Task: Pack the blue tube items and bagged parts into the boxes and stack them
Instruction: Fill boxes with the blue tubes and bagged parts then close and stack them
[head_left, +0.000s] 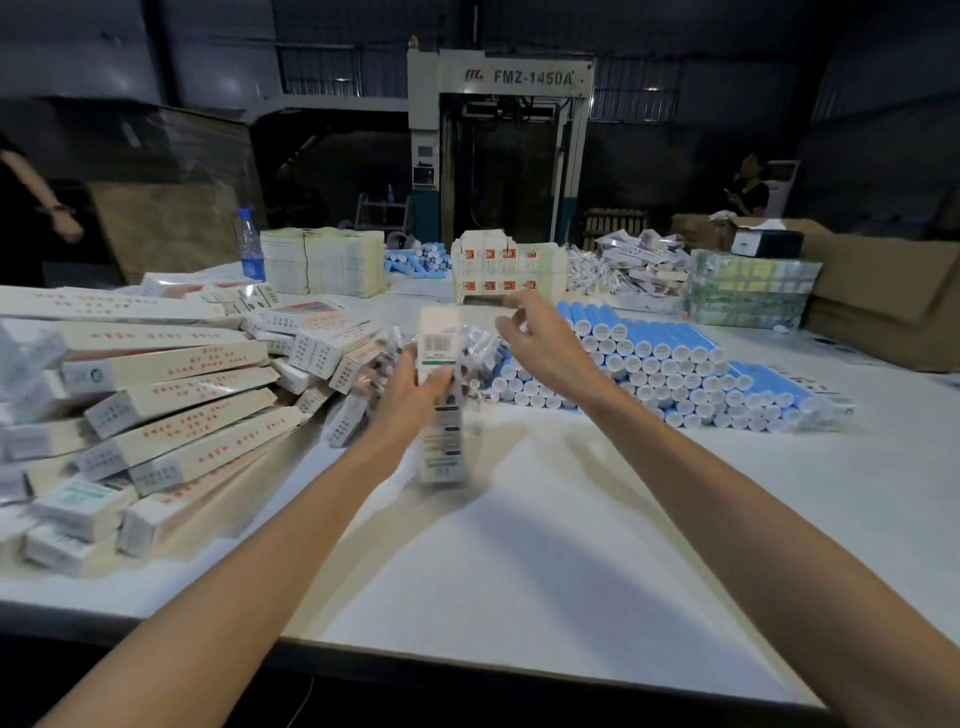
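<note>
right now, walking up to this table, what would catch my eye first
The big stack of blue tubes on the right, white caps facing you. A pile of long boxes fills the left. In the middle, the left hand grips a box while the right hand hovers open beside it.

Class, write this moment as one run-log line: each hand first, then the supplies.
left hand: grips box | right hand: open, near bagged parts | blue tubes: piled right | other boxes: heaped left
</note>
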